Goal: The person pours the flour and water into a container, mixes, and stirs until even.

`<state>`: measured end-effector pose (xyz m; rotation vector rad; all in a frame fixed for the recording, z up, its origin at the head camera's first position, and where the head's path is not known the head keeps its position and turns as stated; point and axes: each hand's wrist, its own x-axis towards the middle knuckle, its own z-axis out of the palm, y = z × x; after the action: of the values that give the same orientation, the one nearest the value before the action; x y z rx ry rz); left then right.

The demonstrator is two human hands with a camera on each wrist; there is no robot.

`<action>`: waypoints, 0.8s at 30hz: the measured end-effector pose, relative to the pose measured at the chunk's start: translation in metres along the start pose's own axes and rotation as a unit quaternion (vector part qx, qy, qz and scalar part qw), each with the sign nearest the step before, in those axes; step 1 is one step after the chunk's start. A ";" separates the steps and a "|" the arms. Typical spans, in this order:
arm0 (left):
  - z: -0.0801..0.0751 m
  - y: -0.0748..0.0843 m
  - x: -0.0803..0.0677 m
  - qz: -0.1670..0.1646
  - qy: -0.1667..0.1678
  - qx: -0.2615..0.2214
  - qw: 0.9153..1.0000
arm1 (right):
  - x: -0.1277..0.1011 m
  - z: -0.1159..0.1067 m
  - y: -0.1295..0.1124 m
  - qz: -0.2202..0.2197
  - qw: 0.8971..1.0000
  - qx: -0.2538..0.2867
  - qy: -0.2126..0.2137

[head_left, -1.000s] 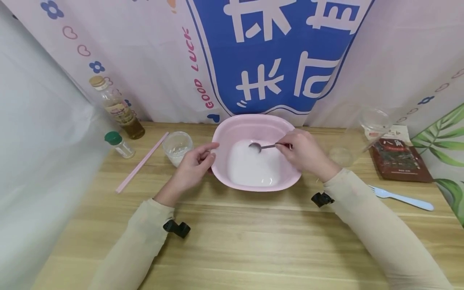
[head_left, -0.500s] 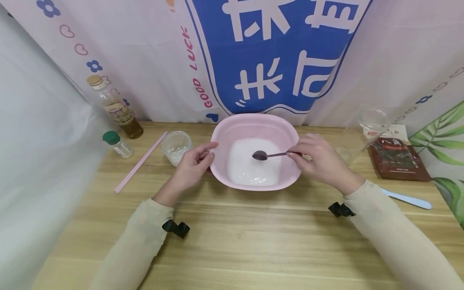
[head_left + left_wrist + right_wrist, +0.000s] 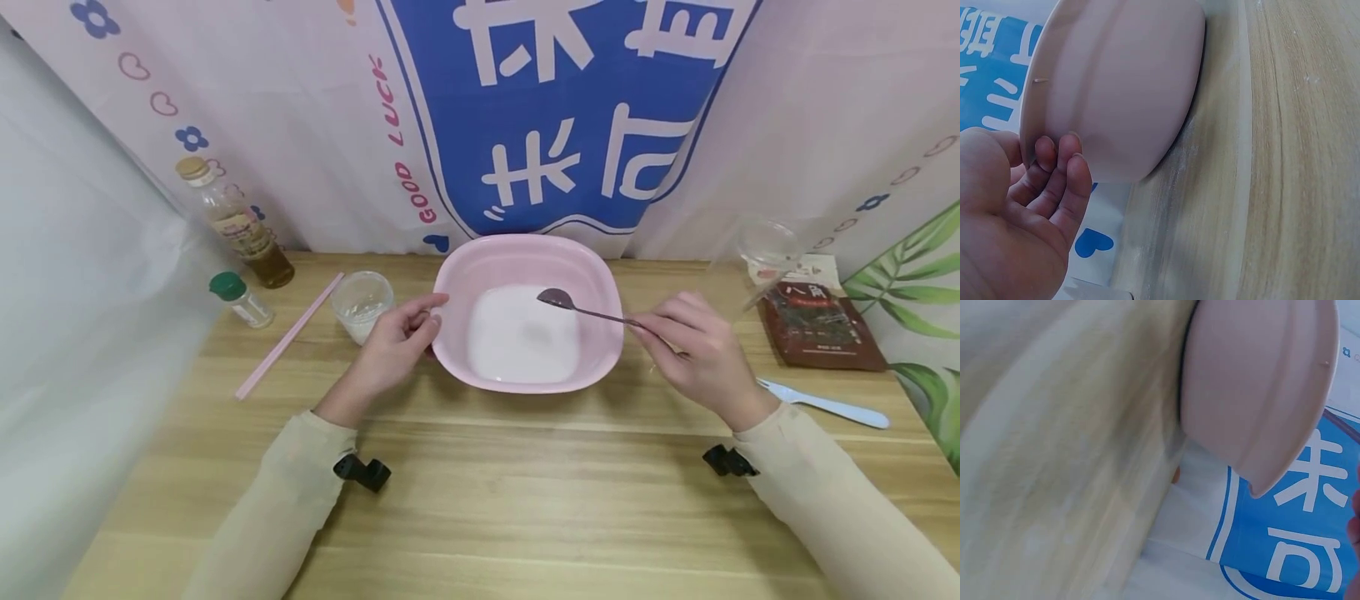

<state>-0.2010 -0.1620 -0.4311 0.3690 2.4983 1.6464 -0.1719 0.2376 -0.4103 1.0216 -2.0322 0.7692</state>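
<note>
A pink basin (image 3: 528, 258) with white powder (image 3: 523, 343) in its bottom stands mid-table; its outer wall shows in the wrist views (image 3: 1122, 87) (image 3: 1254, 394). My left hand (image 3: 397, 342) holds the basin's left rim, fingers curled under the edge (image 3: 1060, 169). My right hand (image 3: 693, 350) sits just right of the basin and pinches the handle of a metal spoon (image 3: 581, 307). The spoon's bowl hangs above the powder near the basin's back right.
On the left stand a small clear cup (image 3: 363, 302), a pink straw (image 3: 288, 335), a green-capped jar (image 3: 240, 298) and an oil bottle (image 3: 236, 223). On the right lie a brown packet (image 3: 821, 325), a clear lid (image 3: 768, 246) and a blue plastic fork (image 3: 821, 404). A curtain hangs behind.
My right hand has drawn back to the right, out over the basin's rim, lifting the spoon from the powder. The left hand has stayed on the rim.
</note>
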 end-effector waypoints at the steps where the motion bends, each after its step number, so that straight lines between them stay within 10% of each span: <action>1: 0.000 0.000 0.000 0.000 0.000 0.000 1.000 | -0.001 0.000 -0.001 -0.009 1.000 -0.005 0.008; 10: -0.001 0.003 -0.001 -0.007 -0.004 0.000 1.000 | -0.008 0.001 -0.014 -0.043 0.997 -0.032 0.057; 15: -0.001 0.002 -0.001 -0.002 -0.004 -0.001 1.000 | -0.013 0.001 -0.023 0.137 0.982 0.073 0.110; 19: -0.001 0.001 -0.001 0.002 -0.002 -0.001 1.000 | -0.012 -0.005 -0.032 0.361 0.910 0.158 0.129; 24: 0.000 0.000 -0.001 0.004 -0.003 -0.003 1.000 | -0.011 -0.012 -0.041 0.521 0.771 0.295 0.215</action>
<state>-0.2004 -0.1624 -0.4304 0.3840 2.4913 1.6531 -0.1287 0.2298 -0.4046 -0.1764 -1.8388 2.0878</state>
